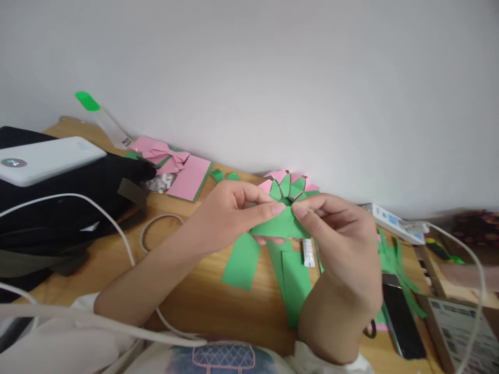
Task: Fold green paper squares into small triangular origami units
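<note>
Between my two hands is a piece of green paper [278, 223], folded along its upper part. My left hand [241, 208] pinches its top edge from the left. Thumb against paper, my right hand [335, 223] grips the same edge close beside the left thumb. Fingertips of the hands show under the paper's lower edge. Just behind stands a ring of folded pink and green paper pieces [288, 182], partly hidden by the hands. Flat green paper strips [241, 262] lie on the table below, near a small white tube [307, 253].
At left, a white power bank [50, 158] rests on a black bag [117, 182]. Pink paper [191, 177] and folded pieces lie at the back. A phone [403, 317], green scraps [397, 259] and a power strip [395, 223] are at right. White cables [97, 322] cross the front left.
</note>
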Available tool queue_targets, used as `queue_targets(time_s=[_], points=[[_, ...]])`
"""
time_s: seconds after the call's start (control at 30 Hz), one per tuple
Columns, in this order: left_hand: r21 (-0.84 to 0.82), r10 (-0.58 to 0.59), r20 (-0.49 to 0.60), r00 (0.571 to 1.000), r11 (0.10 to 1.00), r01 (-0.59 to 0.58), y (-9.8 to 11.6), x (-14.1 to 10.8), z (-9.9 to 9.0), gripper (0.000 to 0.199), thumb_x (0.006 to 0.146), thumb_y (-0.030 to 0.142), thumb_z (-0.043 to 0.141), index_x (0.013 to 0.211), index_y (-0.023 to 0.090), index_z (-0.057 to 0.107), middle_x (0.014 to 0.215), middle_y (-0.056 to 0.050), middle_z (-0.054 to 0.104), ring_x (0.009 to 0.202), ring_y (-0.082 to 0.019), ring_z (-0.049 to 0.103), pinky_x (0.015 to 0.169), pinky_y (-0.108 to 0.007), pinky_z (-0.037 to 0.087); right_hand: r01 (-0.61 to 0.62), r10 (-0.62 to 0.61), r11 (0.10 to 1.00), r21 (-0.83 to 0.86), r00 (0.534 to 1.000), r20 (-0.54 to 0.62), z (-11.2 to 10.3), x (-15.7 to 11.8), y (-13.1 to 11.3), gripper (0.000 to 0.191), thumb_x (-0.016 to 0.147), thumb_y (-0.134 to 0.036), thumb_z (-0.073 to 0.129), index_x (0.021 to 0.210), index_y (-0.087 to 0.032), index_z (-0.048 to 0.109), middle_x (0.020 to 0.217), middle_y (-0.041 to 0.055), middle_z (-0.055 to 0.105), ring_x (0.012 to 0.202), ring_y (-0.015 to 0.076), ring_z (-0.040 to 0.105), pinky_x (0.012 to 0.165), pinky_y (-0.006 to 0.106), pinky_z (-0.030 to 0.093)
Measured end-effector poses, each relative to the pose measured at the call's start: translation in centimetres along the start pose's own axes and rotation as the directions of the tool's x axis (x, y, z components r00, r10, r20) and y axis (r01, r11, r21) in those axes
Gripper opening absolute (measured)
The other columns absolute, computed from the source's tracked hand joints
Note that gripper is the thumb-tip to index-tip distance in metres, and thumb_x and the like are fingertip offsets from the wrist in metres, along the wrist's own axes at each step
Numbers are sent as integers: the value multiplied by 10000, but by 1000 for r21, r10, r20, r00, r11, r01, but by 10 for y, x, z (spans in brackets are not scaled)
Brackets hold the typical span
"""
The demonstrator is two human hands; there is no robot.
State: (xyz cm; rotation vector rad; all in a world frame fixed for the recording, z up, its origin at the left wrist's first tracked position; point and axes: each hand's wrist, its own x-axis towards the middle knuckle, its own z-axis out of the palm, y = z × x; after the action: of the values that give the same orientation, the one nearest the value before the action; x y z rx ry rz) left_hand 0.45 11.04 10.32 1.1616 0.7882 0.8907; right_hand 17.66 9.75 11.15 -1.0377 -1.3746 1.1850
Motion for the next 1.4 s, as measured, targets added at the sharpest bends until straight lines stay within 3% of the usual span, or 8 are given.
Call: queue_targets(time_s=[0.43,0.6,0.77,1.03,1.13,1.3,1.4], points=[[108,119,-111,987,988,-107,-6,1,7,169,809,204,632,665,137,687,550,-5,679,507,-116,647,484,-187,501,26,-27,998,-54,1000,-15,1,5,7,74,794,-180,711,730,-214,726,624,-28,680,536,82,587,481,196,487],[249,236,-224,946,952,-179,-9,-1,9,205,797,207,649,601,146,651,486,40,579,439,-61,535,395,-143,354,68,-70,991,-115,997,-17,-3,4,13,43,807,-207,721,765,-212,714,640,-28,667,554,84,564,495,209,451],[22,53,-113,992,998,-51,-9,1,9,42,788,197,675,786,155,672,650,21,722,629,-140,730,572,-202,577,115,-127,985,-131,988,-86,-3,4,14,47,817,-192,715,783,-223,724,700,-23,707,610,86,605,551,206,493],[-86,16,-126,992,996,-28,-8,0,14,89,748,147,691,832,153,663,671,25,723,648,-146,746,619,-213,605,48,-56,997,-60,989,-140,0,6,13,47,784,-200,735,745,-225,737,607,-30,672,512,73,550,456,185,443],[29,44,-130,991,999,-40,-7,-1,11,36,744,151,684,775,143,666,667,15,692,627,-128,708,582,-198,562,53,-59,996,-72,994,-93,-2,6,12,52,773,-186,735,728,-212,726,629,-25,679,546,79,569,496,195,465],[348,218,-110,970,922,-168,-5,-2,1,204,813,267,653,655,140,681,531,33,528,478,-58,419,422,-174,288,77,-73,985,-156,997,34,-5,4,11,75,800,-226,725,731,-200,710,635,-21,664,555,87,543,496,215,442],[384,263,-138,955,903,-193,-5,-2,2,228,815,248,634,614,143,660,515,32,505,477,-63,401,425,-182,283,95,-96,981,-168,995,7,-4,1,9,87,806,-227,729,723,-203,718,621,-22,665,537,78,527,482,206,424]])
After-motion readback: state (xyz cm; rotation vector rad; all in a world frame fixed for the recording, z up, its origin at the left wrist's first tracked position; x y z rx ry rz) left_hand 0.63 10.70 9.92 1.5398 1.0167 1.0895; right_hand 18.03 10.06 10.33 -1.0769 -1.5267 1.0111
